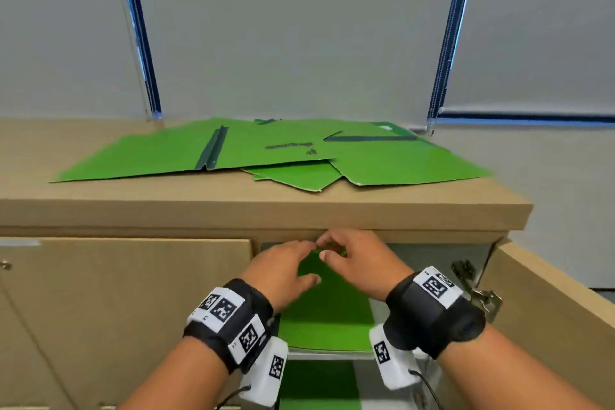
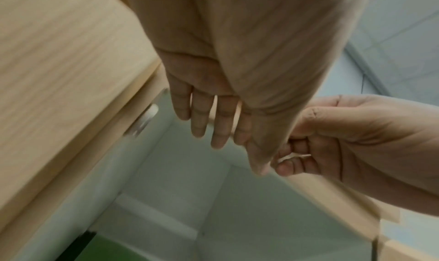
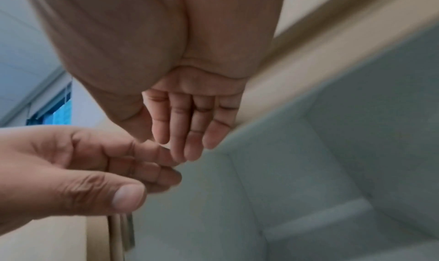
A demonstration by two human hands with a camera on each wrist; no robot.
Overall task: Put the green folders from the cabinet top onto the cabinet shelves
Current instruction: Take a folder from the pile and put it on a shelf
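Several green folders lie spread on the wooden cabinet top (image 1: 266,210): an opened one (image 1: 149,156) at the left, another (image 1: 409,160) at the right, a smaller one (image 1: 296,176) between them. One green folder (image 1: 327,319) lies flat on the upper shelf, its corner (image 2: 104,250) showing in the left wrist view. Another green folder (image 1: 319,383) lies on the shelf below. My left hand (image 1: 301,260) (image 2: 225,137) and right hand (image 1: 327,246) (image 3: 185,137) hover over the upper-shelf folder, just under the cabinet's top edge. Their fingertips nearly meet; both hands hold nothing.
The left cabinet door (image 1: 133,293) is closed. The right door (image 1: 549,303) stands swung open, with metal hinges (image 1: 479,289) beside my right wrist. Grey roller blinds (image 1: 299,27) hang behind the cabinet. The compartment walls (image 3: 332,152) are pale grey.
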